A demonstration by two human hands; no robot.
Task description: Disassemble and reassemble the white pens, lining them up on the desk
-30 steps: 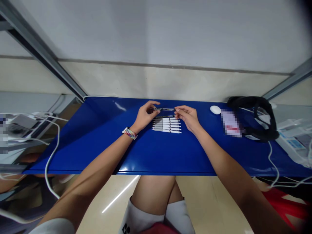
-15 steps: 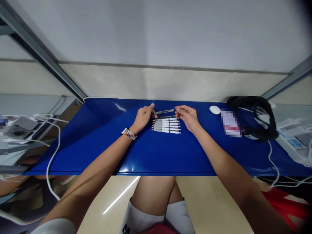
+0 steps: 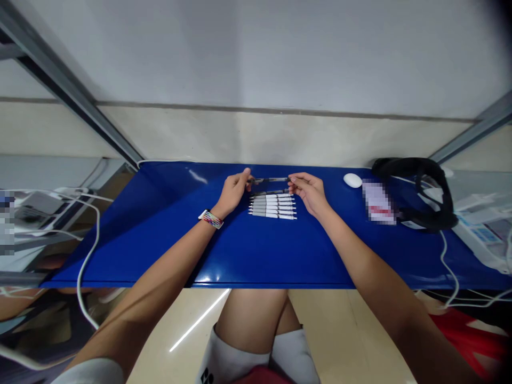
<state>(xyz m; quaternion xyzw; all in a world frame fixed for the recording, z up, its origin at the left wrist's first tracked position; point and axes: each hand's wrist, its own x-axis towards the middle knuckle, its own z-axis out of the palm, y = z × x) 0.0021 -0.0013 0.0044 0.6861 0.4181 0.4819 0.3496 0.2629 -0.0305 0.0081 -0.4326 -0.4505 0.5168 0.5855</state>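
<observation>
Pens (image 3: 276, 207), white with grey front ends, lie side by side in a row just on the person's side of the gap between the two hands, tips pointing left. Above them, level with the fingertips, a dark pen (image 3: 270, 180) spans that gap, lifted sideways. The right hand (image 3: 309, 191) pinches its right end between thumb and forefinger, the other fingers loosely curled. The left hand (image 3: 236, 191) is half closed at the other end, thumb raised; from here I can't tell how firmly it grips. A second dark pen (image 3: 269, 192) rests between the held one and the white row, close under the right fingers.

To the right of the right hand, a white mouse (image 3: 352, 180) sits on the blue table (image 3: 264, 256), then a blurred-out card (image 3: 378, 201), then a bulky black headset (image 3: 445, 197) that crowds that side. A white cable (image 3: 444, 256) trails below it. Well left of the left hand, another white cable (image 3: 97, 224) droops past the table's edge. Beyond both hands, a pale wall (image 3: 256, 58) closes off the back.
</observation>
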